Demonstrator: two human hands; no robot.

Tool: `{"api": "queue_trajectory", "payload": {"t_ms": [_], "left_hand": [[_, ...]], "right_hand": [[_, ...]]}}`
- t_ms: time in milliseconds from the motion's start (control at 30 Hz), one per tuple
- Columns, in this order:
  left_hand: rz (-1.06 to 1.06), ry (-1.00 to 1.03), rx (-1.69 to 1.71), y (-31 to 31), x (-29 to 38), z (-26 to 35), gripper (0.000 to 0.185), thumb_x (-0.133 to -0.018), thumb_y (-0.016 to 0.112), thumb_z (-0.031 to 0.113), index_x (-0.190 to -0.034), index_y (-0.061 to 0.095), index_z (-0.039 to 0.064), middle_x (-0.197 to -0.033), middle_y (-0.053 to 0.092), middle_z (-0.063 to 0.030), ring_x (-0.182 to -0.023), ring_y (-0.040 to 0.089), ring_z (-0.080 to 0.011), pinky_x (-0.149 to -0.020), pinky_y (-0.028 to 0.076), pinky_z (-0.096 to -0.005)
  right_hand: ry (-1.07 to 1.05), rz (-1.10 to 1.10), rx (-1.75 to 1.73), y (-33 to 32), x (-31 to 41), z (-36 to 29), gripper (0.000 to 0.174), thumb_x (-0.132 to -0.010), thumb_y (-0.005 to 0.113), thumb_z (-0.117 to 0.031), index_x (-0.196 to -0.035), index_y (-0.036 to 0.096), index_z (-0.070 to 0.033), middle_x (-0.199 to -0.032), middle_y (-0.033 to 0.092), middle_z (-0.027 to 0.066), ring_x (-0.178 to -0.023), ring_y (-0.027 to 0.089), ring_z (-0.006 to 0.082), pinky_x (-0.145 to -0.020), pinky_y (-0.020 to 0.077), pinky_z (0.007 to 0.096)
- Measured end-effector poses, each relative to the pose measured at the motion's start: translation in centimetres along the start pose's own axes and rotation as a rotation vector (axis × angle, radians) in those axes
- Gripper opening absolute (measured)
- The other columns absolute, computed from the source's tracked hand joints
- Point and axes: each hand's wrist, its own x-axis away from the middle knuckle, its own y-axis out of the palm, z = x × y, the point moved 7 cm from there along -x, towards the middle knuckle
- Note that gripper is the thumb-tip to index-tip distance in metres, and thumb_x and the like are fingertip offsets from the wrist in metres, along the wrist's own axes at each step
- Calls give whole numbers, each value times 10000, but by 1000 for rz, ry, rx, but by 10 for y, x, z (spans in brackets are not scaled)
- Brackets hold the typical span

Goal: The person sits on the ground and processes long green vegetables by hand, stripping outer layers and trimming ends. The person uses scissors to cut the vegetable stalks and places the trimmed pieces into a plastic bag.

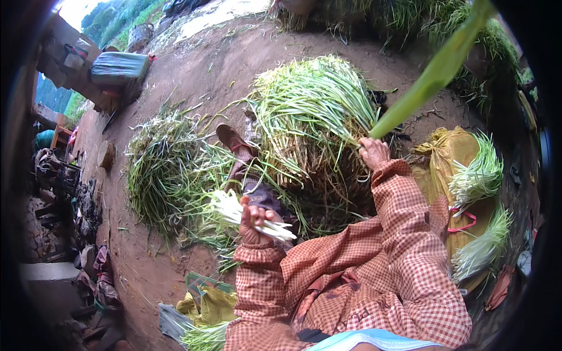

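Observation:
My left hand [254, 219] is closed around a small bunch of pale, white-stemmed greens [226, 206], stem ends pointing right. My right hand [374, 152] is at the right edge of a large heap of long-leaved greens [311, 101], its fingers pinched on a few stems there. Brown, soil-stained root ends [303, 162] face me along the heap's near side. Left of it lies a tangled pile of loose green leaves [164, 171], some trailing over my leg. A blurred yellow-green strip [434, 70] crosses the view just above my right hand.
At right, two cleaned bunches of greens [476, 173] lie on yellow woven sacks [452, 149], with a pink tie [463, 221] between them. Another bunch [204, 337] lies at lower left by a yellow bag [215, 305]. More greens [395, 17] are heaped at the back.

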Motion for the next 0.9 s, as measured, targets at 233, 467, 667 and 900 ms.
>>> {"api": "queue_trajectory", "payload": {"t_ms": [233, 467, 667, 900], "left_hand": [[292, -191, -287, -15, -22, -44, 194, -818, 631, 12, -955, 510, 75, -847, 625, -114, -538, 556, -130, -445, 513, -311], [486, -256, -572, -34, -86, -98, 245, -792, 667, 19, -981, 517, 63, -793, 593, -62, -577, 557, -157, -443, 480, -319], [508, -362, -596, -60, -109, -154, 332, -733, 728, 21, -979, 522, 106, -720, 553, -29, -528, 512, -147, -427, 422, -299], [453, -47, -594, -60, -99, -111, 322, -749, 676, -36, -1011, 539, 90, -776, 616, -68, -537, 549, -136, -386, 437, -266]], "right_hand": [[-110, -32, -447, 3, 83, -41, 332, -761, 608, -221, -1059, 639, -78, -1009, 640, 156, -926, 614, 327, -802, 482, 390], [-222, 162, -402, 6, 116, -64, 288, -758, 618, -170, -1038, 651, -112, -935, 631, 102, -891, 593, 303, -785, 480, 388], [-289, 192, -314, 17, 122, -60, 237, -765, 629, -162, -995, 658, -116, -943, 638, 71, -906, 590, 270, -791, 470, 385], [90, 0, -37, 9, 127, -19, 188, -780, 604, -210, -940, 657, -127, -1013, 628, 29, -1006, 550, 251, -844, 422, 403]]}}
